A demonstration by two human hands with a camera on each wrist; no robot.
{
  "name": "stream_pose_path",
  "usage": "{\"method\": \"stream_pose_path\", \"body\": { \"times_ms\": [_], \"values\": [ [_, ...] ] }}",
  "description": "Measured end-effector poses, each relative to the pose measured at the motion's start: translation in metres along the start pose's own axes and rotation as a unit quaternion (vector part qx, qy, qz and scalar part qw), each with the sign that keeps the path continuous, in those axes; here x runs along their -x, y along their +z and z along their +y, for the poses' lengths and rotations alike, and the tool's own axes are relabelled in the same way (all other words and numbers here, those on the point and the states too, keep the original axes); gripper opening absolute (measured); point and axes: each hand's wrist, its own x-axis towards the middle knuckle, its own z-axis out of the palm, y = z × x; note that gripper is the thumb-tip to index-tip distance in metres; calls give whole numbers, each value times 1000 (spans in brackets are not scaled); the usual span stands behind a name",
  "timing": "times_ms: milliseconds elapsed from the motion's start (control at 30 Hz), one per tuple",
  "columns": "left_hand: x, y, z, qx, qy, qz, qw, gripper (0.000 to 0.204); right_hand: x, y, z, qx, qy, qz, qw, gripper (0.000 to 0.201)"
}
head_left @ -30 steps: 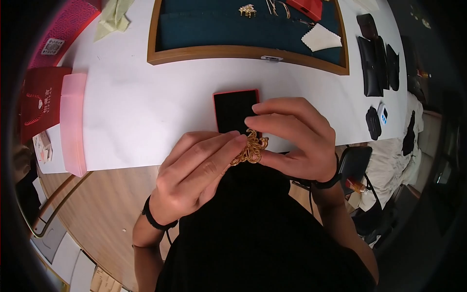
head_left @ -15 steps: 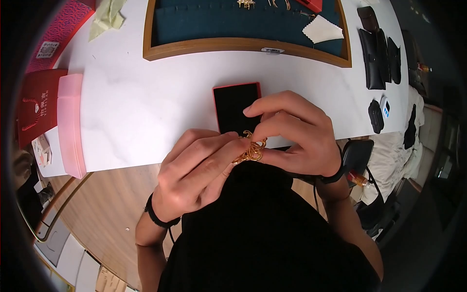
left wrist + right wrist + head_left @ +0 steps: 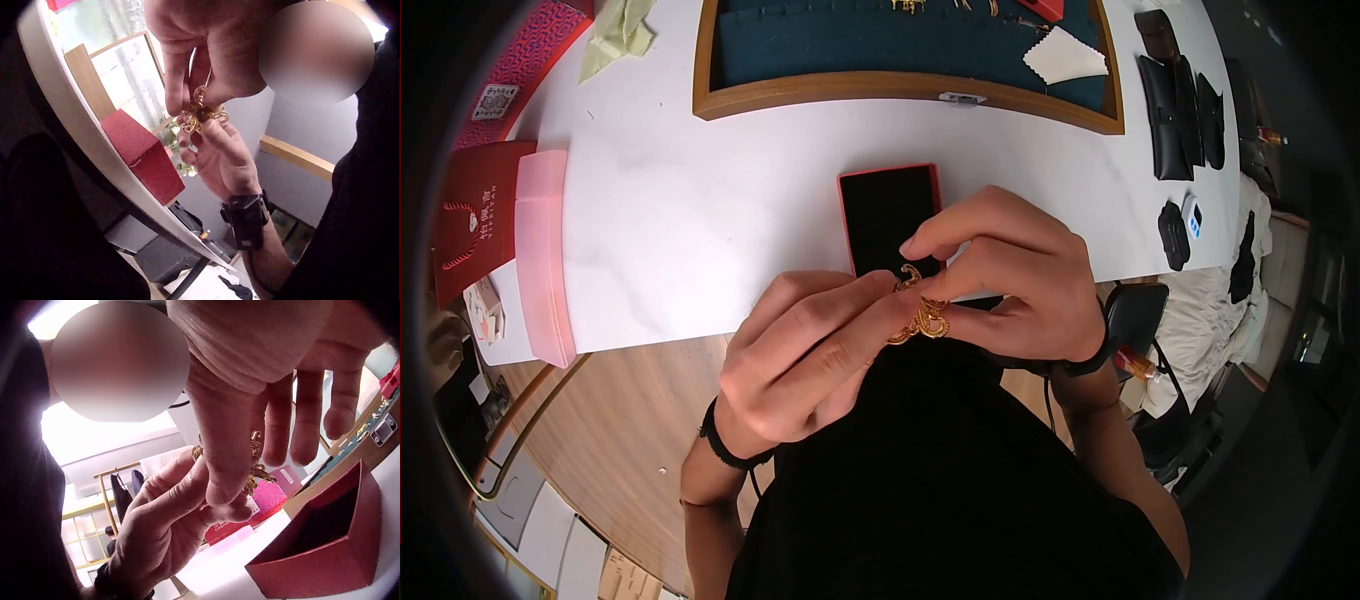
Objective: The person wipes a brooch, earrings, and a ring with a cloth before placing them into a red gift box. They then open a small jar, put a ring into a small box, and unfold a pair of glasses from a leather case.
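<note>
A gold ornament (image 3: 932, 324) with curled filigree loops is held between both hands over the table's near edge. In the left wrist view the ornament (image 3: 204, 115) shows a dark centre and a thin stem rising from it. My left hand (image 3: 805, 350) pinches its left side between thumb and fingers, covering part of it. My right hand (image 3: 1025, 285) pinches the opposite side with thumb and index finger, its other fingers lifted away. Just beyond the hands lies an open red box (image 3: 842, 215) with black lining; its red wall (image 3: 312, 572) shows in the right wrist view.
A wooden display tray (image 3: 820, 92) with dark green lining holds gold pieces and a white cloth (image 3: 1065, 57). At left stand a pink box (image 3: 542, 260) and a red gift bag (image 3: 485, 210). Black pouches (image 3: 1165, 115) and a small white device (image 3: 1192, 217) lie at right.
My right index finger has bent down onto the ornament, which has turned slightly between the hands. My left hand keeps its pinch. The head view has shifted a little.
</note>
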Motion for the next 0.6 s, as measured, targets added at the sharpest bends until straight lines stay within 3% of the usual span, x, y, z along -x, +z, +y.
{"method": "stream_pose_path", "body": {
  "times_ms": [300, 400, 467, 600],
  "values": [
    [1, -1, -1, -27, 16, 2, 1000, 30, 0, -1, -2, -101, 26, 39, 994, 28],
    [1, -2, 0, -60, 35, -5, 998, 32, 0, -9, -4, -84, 87, 22, 992, 33],
    [2, -3, 2, -81, 49, -4, 996, 33, 2, -4, 4, -59, 14, 60, 996, 36],
    [2, -4, 4, -130, 85, -6, 988, 34, 6, -2, 4, -32, -16, 68, 997, 35]
  ]
}}
